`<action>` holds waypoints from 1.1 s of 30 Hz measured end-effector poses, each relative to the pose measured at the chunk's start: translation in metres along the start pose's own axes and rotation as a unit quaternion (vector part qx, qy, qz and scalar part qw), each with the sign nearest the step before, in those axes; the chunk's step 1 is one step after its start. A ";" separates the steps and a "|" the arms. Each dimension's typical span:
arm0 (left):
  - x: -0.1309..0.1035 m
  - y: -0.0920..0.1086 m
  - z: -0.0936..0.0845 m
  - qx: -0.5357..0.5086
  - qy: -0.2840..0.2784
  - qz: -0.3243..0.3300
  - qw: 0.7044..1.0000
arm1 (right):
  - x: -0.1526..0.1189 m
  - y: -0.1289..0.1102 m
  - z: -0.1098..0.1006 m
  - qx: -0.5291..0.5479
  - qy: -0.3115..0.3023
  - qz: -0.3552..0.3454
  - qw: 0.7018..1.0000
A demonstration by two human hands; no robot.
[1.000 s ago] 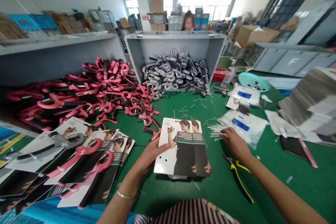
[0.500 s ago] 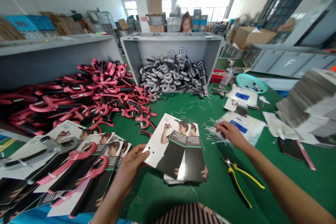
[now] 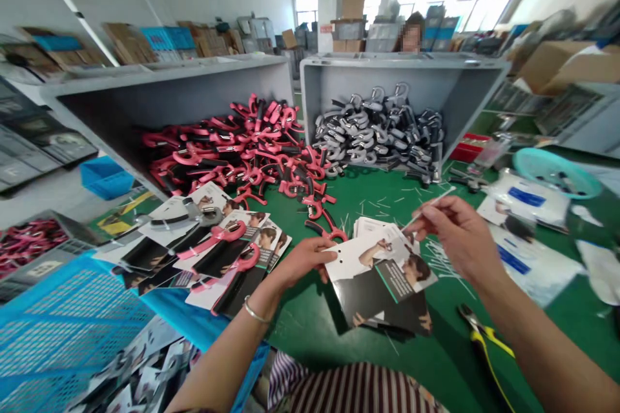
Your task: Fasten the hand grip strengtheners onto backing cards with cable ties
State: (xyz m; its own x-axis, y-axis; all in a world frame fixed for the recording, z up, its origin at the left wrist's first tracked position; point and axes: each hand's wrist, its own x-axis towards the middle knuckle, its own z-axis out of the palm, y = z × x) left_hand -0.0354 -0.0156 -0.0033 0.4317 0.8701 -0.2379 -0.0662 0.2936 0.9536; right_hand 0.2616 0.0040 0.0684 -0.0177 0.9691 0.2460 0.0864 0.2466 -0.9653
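My left hand (image 3: 305, 262) pinches the holed left edge of a printed packaging card (image 3: 352, 262), tilted above a stack of similar cards (image 3: 371, 226). Between my right thumb and fingers is a thin white cable tie (image 3: 429, 208); my right hand (image 3: 458, 232) is beside the card's upper right. A pile of loose cable ties (image 3: 448, 268) lies just below that hand. To the left, cards with pink hand grippers (image 3: 220, 239) and a grey hand gripper (image 3: 194, 214) fastened on them overlap in a pile. Yellow-and-black cutting pliers (image 3: 477, 332) rest at the lower right.
Two grey crates lie on their sides at the back, one with pink hand grippers (image 3: 252, 142), one with grey ones (image 3: 368, 129). Plastic bags (image 3: 527, 200) and a turquoise dish (image 3: 557, 171) stand at right. A blue basket (image 3: 53, 335) is at lower left. Another person (image 3: 411, 32) is behind.
My right hand has lifted a cable tie from the pile and brought it up beside the card. My left hand has turned the card clockwise. The view has swung left.
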 end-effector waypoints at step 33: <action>-0.056 -0.064 0.022 0.043 0.121 0.081 0.988 | -0.007 0.048 0.085 -0.225 -0.229 -0.092 0.943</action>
State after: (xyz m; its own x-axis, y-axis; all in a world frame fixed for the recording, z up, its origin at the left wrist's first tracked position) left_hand -0.0353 -0.0921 -0.0471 0.1926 0.9753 -0.1080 -0.0364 0.1171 0.9925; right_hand 0.1811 0.0093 0.0132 -0.4926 0.8357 0.2427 0.4525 0.4842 -0.7489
